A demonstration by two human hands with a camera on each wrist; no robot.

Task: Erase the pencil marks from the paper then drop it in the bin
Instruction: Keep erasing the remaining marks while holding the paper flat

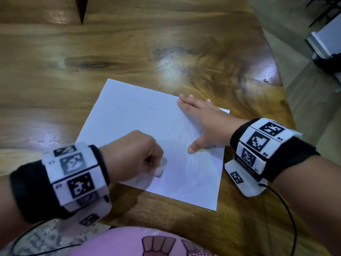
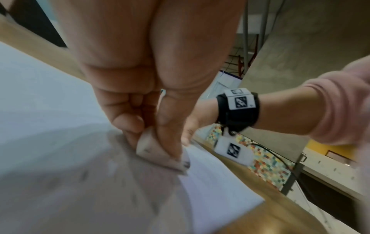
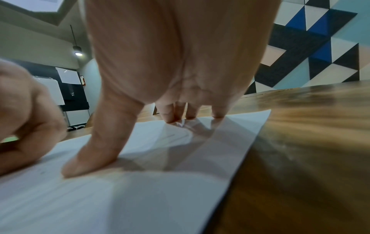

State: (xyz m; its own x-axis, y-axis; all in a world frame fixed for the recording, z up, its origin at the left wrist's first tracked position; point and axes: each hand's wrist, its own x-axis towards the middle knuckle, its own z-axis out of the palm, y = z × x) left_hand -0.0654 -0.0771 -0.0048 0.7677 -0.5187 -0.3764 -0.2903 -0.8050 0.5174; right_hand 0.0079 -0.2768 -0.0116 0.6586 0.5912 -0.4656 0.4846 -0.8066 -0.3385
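A white sheet of paper [image 1: 140, 130] lies on the wooden table [image 1: 129, 52], with faint pencil lines near its right half. My left hand [image 1: 136, 156] grips a white eraser [image 1: 160, 169] and presses it onto the sheet's near part. In the left wrist view the eraser [image 2: 158, 152] is pinched between thumb and fingers, its tip on the paper [image 2: 210, 182]. My right hand [image 1: 201, 122] lies flat and spread on the paper's right edge. The right wrist view shows its thumb and fingertips [image 3: 172, 117] pressing the paper [image 3: 140, 197].
The table's curved right edge [image 1: 280, 93] drops to the floor. A white and black object [image 1: 324, 41] stands on the floor at the far right. A cable [image 1: 287, 209] runs from my right wristband. No bin is in view.
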